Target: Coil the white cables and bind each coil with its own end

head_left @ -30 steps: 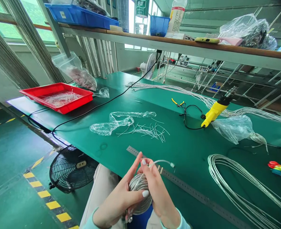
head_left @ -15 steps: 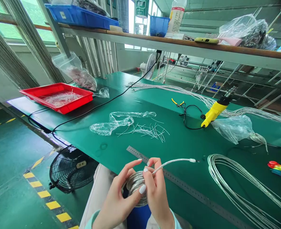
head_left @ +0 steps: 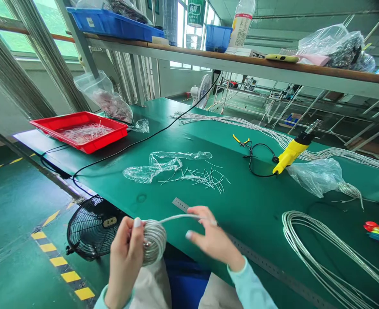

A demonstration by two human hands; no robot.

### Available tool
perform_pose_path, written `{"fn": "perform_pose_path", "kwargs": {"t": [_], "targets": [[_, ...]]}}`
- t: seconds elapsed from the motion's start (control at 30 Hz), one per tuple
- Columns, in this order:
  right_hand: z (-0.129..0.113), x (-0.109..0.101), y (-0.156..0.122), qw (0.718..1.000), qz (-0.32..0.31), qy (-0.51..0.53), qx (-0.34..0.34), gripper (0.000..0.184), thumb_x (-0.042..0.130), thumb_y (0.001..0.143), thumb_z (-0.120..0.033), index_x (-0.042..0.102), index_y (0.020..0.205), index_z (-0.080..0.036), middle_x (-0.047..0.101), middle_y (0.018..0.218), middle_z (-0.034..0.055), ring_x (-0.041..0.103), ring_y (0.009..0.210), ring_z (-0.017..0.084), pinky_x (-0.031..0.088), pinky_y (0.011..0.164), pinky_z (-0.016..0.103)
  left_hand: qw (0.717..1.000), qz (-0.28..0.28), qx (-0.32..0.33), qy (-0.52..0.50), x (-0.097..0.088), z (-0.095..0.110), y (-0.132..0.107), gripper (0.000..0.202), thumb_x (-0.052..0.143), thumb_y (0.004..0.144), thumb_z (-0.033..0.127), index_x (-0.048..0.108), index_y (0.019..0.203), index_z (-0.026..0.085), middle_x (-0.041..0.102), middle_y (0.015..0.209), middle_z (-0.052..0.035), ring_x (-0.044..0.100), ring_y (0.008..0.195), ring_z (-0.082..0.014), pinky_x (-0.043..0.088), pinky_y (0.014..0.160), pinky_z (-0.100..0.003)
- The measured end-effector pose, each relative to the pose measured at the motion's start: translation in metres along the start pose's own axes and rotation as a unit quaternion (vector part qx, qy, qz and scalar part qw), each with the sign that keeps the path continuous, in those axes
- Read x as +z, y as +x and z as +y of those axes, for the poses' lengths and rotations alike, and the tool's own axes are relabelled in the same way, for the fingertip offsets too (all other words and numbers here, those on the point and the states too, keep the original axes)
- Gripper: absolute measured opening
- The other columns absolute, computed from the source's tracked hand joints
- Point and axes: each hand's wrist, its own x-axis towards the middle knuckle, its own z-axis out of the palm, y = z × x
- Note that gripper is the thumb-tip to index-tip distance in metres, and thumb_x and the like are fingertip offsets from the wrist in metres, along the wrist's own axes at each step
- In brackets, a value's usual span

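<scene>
While our left hand [head_left: 125,253] closes round a coil of silver cable [head_left: 153,241], thumb pressed on its top and fingers wrapped behind it, we hold that coil just off the near edge of the table [head_left: 250,201], above our lap. A loose strand [head_left: 179,218] leaves the coil and arcs right to our right hand [head_left: 210,238], which hovers low over the table edge. That hand is half curled, the strand lying against its upper fingers while the thumb juts left, apart from them; blur keeps us from telling whether the strand is truly pinched.

Under the right hand a steel ruler [head_left: 273,268] lies along the near edge, running off to the right. Left of us and below the table stands a black floor fan [head_left: 92,227]. To the right, big loops of cable [head_left: 318,249] rest on the table, with a small red, yellow and blue object [head_left: 377,231] beyond them.

Farther in, we see short cut wire pieces [head_left: 205,177] scattered beside an empty clear bag [head_left: 157,165]. Right of these, a yellow tool [head_left: 290,152] leans with its black cord [head_left: 256,159] curling beside it, a bag [head_left: 316,176] touching its near end and yellow-handled pliers [head_left: 240,140] just behind the cord.

At the far left sits a red tray [head_left: 80,131] of wire bits, and a long wire bundle [head_left: 256,128] crosses the far table. Above it all runs a shelf [head_left: 273,71] bearing a blue bin [head_left: 118,23] and a bottle [head_left: 243,23].
</scene>
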Motion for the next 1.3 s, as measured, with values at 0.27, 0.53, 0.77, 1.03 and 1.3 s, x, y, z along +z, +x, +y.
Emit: {"fn": "perform_pose_path", "kwargs": {"t": [0.27,0.53,0.77,1.03,1.3], "targets": [[0.094,-0.062,0.095,0.957,0.169,-0.189,0.140,0.024,0.055,0.095,-0.030,0.058,0.116,-0.018,0.057,0.118,0.0082,0.056,0.105,0.023,0.044,0.095,0.045,0.991,0.017,-0.127,-0.041,-0.036,-0.031,-0.004,0.041,0.054,0.086,0.060,0.047,0.070,0.023,0.045,0.045,0.0084,0.037,0.040,-0.0103,0.029,0.039,-0.021],[0.094,-0.083,0.095,0.951,0.114,-0.258,0.125,0.014,0.059,0.094,-0.027,0.065,0.090,-0.016,0.066,0.101,0.0038,0.062,0.088,0.017,0.050,0.080,0.035,0.990,0.043,-0.130,-0.027,-0.043,-0.030,-0.013,0.038,0.053,0.089,0.053,0.044,0.067,0.022,0.038,0.050,0.0083,0.035,0.044,-0.0098,0.029,0.042,-0.020],[0.041,-0.098,0.024,0.932,0.183,-0.278,0.144,0.020,0.055,0.087,-0.025,0.071,0.078,-0.018,0.071,0.081,0.0126,0.064,0.070,0.026,0.044,0.064,0.036,0.991,0.011,-0.131,-0.019,-0.037,-0.042,-0.001,0.044,0.053,0.085,0.062,0.042,0.068,0.023,0.032,0.053,0.0089,0.029,0.044,-0.0099,0.028,0.038,-0.019],[-0.059,-0.025,-0.066,0.971,0.180,0.010,-0.158,0.011,0.068,0.081,-0.016,0.069,0.080,-0.027,0.071,0.069,-0.0011,0.067,0.059,0.015,0.054,0.056,0.023,0.994,-0.077,-0.079,0.013,0.001,-0.017,0.000,0.040,0.046,0.091,0.056,0.038,0.068,0.024,0.030,0.057,0.0085,0.030,0.048,-0.0117,0.030,0.044,-0.022],[-0.065,0.014,-0.081,0.907,0.306,-0.097,-0.273,0.023,0.059,0.079,0.000,0.067,0.086,-0.021,0.071,0.064,0.0027,0.064,0.051,0.015,0.054,0.050,0.024,0.990,-0.095,-0.014,0.100,0.001,0.006,-0.014,0.033,0.047,0.091,0.047,0.045,0.067,0.024,0.039,0.058,0.0054,0.037,0.053,-0.0153,0.029,0.049,-0.026]]}}
